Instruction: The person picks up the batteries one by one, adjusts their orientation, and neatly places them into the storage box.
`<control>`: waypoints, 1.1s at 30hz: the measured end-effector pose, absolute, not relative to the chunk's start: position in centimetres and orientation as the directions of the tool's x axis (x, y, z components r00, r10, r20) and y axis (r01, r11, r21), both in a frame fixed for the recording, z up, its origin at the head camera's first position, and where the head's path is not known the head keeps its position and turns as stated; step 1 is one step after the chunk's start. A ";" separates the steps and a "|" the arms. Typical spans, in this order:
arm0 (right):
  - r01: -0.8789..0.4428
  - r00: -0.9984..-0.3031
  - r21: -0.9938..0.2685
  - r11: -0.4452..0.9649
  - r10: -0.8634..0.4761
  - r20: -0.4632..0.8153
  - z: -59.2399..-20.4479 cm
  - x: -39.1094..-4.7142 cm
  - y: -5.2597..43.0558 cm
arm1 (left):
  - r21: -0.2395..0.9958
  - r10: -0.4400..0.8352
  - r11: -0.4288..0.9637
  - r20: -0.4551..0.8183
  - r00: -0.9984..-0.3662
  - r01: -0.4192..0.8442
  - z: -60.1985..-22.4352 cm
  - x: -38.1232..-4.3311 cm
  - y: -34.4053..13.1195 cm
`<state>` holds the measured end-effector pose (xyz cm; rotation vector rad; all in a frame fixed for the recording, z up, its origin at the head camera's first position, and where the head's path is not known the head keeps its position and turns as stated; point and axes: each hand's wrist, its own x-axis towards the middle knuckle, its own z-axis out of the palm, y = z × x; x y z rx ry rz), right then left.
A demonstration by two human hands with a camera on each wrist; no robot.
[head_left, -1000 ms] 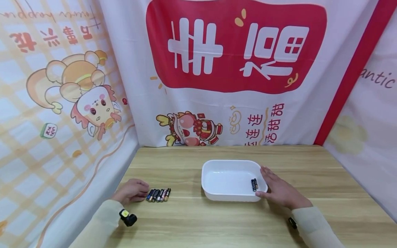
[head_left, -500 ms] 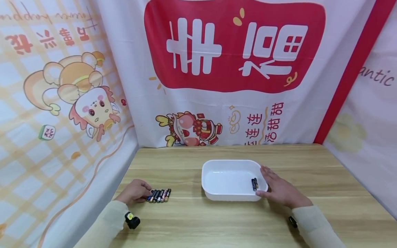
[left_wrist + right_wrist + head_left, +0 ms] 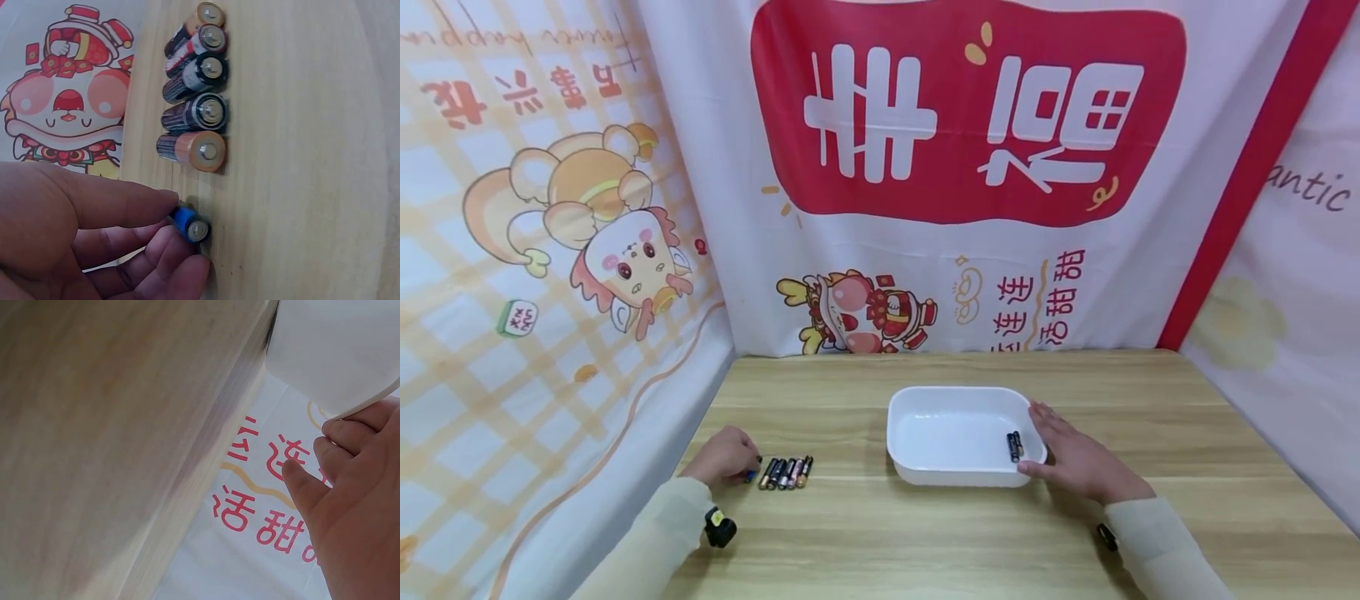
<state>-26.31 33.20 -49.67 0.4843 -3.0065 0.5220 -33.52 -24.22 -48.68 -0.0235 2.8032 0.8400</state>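
Observation:
In the left wrist view, my left hand (image 3: 106, 231) pinches a blue battery (image 3: 189, 224) between thumb and fingertips, low over the wooden table. Beside it, to the right in the head view, lies a row of several batteries (image 3: 786, 473) with black, copper and pink-white wrappers. A white rectangular tub (image 3: 951, 477) stands right of the row, with two dark batteries (image 3: 1015, 447) side by side inside its right end. My right hand (image 3: 1078, 457) rests against the tub's right end, thumb near the front corner and fingers extended along the rim.
The wooden table (image 3: 850, 533) runs back to a white hanging cloth (image 3: 730, 275) with red print. Patterned cloth walls (image 3: 445, 400) close in the left and right sides. Bare wood lies between the battery row and the tub.
My left hand moved onto the row's left end, then drew back left with the blue battery, leaving a gap beside the row. My right hand and the tub stay put.

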 end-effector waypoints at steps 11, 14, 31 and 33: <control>-0.321 -0.947 -0.313 0.894 -0.296 0.125 -49.9 -26.2 33.3 | 0.489 0.049 0.872 -0.165 -0.985 -0.038 -47.9 -33.4 -24.2; -0.315 -0.949 -0.311 0.897 -0.294 0.115 -50.0 -26.3 33.3 | 0.476 0.054 0.879 -0.160 -0.986 -0.029 -48.0 -33.6 -24.4; -0.287 -0.958 -0.324 0.901 -0.276 0.082 -49.8 -26.3 33.2 | 0.576 0.131 0.817 -0.152 -0.980 0.020 -48.8 -34.0 -24.3; -0.283 -0.959 -0.323 0.903 -0.273 0.078 -49.9 -26.3 33.2 | 0.660 0.144 0.751 -0.166 -0.976 -0.001 -49.1 -33.9 -24.5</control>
